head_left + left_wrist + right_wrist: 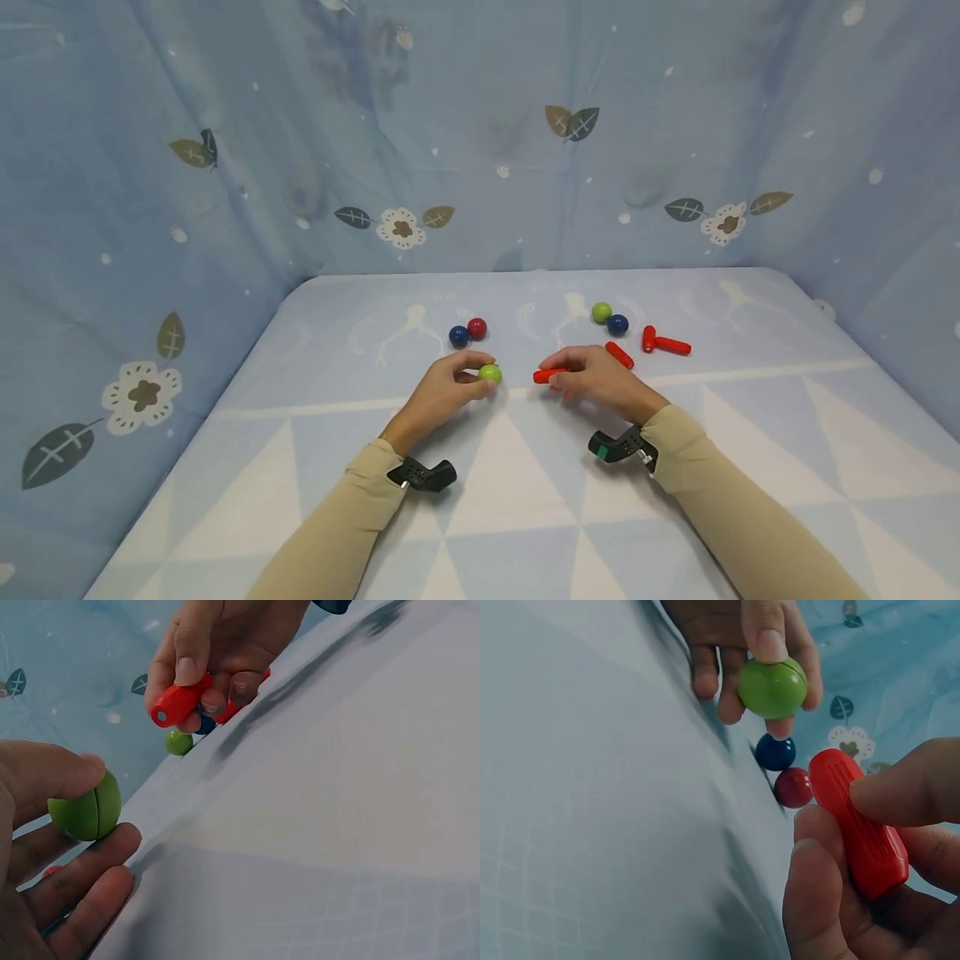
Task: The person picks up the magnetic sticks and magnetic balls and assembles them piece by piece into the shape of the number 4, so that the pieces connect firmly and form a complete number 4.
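Observation:
Between thumb and fingers, my left hand (444, 392) pinches a shiny green ball (490, 374); a seam line runs round it in the left wrist view. My right hand (600, 385) holds a short red ridged handle-like piece (859, 823), its thumb pressed along one side. A small round pale spot marks one end of that piece in the left wrist view. Both hands are held over the middle of the table, a short gap apart, facing each other. Past the left hand, a blue ball (459, 337) and a red ball (477, 328) sit side by side.
Behind the right hand lie another green ball (602, 312) and a blue ball (618, 325), close together. Three more red pieces lie there: one by the knuckles (619, 355), an upright-looking one (648, 338) and one on its side (673, 346). A patterned blue curtain (480, 133) hangs behind the table.

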A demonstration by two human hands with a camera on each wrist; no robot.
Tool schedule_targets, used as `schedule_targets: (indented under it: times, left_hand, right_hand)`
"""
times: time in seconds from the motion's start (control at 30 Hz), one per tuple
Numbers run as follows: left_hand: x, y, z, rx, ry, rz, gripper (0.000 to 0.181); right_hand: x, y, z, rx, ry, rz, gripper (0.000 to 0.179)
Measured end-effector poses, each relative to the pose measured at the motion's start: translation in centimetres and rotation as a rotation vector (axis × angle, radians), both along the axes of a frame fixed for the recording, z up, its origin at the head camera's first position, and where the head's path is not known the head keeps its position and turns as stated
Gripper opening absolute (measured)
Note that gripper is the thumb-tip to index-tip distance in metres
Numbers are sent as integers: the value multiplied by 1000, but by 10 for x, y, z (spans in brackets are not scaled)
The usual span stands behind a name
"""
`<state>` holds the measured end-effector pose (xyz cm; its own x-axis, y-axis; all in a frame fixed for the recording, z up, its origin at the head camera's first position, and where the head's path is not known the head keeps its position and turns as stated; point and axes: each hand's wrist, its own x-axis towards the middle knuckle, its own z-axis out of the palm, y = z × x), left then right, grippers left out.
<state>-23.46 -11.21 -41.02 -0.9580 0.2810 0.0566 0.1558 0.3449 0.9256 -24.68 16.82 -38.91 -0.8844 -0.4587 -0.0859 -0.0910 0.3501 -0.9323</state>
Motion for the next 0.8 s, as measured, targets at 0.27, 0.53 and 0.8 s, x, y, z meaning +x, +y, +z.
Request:
schedule_targets:
  times: [0.27,0.53,0.8]
  left_hand:
    - [-3,4,-3,-29,7,-3,42]
    - [0,2,-5,-134,54,16,38]
    - [3,8,-6,-144,97,6,41]
  right_hand:
    - [3,-5,-7,-32,-20,-35,28]
    - [6,-23,-17,-27,-24,-90,27]
    - [9,-25,-14,-15,0,-88,27]
